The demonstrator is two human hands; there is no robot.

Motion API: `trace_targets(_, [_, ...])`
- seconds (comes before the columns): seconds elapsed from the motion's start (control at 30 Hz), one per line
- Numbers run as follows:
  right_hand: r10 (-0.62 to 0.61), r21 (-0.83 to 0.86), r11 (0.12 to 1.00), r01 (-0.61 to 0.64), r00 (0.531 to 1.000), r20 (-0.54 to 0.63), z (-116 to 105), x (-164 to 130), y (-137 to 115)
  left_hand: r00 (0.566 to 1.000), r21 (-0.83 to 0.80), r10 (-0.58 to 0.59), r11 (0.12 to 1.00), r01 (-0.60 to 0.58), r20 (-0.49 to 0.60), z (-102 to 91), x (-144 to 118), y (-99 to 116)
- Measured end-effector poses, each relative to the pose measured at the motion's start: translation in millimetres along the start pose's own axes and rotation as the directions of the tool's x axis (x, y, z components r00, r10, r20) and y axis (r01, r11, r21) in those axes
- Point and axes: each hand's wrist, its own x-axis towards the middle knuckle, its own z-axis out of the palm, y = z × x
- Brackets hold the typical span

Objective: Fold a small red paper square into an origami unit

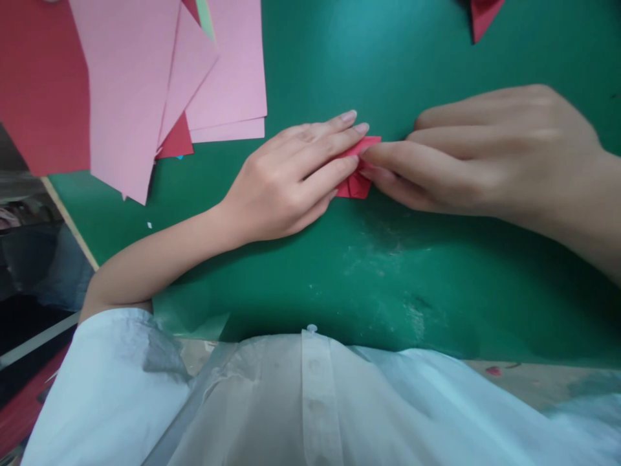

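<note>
A small folded piece of red paper [358, 188] lies on the green table, its left part covered by fingers. My left hand [291, 178] rests flat over it with fingers stretched out, pressing it against the tabletop. From the right, my right hand [466, 152] pinches the paper's right side between thumb and index finger; its other fingers are curled in. Creases show along the paper's lower part. The spot right under the fingertips is hidden.
Pink sheets [129, 77] and red sheets [43, 90] overlap at the table's upper left. Another folded red paper piece [484, 18] lies at the top right. The green table [310, 278] has whitish scuffs, and its front edge runs close to my shirt.
</note>
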Motion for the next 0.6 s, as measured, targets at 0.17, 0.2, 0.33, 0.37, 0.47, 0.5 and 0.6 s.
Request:
trace_targets(0.17, [-0.093,-0.086,0.992,0.090,0.995,-0.024,-4,0,-2,0.999,-0.004,0.037,0.999,-0.037,-0.032,0.9,-2,-2])
trace_targets(0.2, [-0.101,-0.097,0.990,0.098,0.995,-0.027,-4,0,-2,0.998,-0.007,0.050,0.999,-0.050,-0.034,0.6,-3,-2])
trace_targets(0.33, [-0.020,-0.069,0.998,0.015,0.997,-0.071,1,-1,-1,0.998,-0.008,0.061,0.998,-0.061,-0.022,-0.8,-4,-4])
trace_targets(0.37, [0.009,-0.036,0.999,-0.012,0.996,-0.088,4,-2,-1,0.998,-0.012,0.056,0.998,-0.056,-0.020,-0.9,-4,-4])
trace_targets(0.47, [0.059,0.035,0.998,-0.056,0.994,-0.094,11,-4,1,0.998,-0.024,0.058,0.998,-0.059,-0.015,-0.7,-3,-4])
trace_targets(0.5, [0.062,0.053,0.997,-0.058,0.995,-0.084,12,-4,2,0.998,-0.022,0.066,0.998,-0.066,-0.009,-0.5,-3,-4])
trace_targets(0.6, [0.038,0.080,0.996,-0.033,0.998,-0.055,12,-4,3,0.996,-0.005,0.087,0.996,-0.087,0.008,0.0,-1,-4])
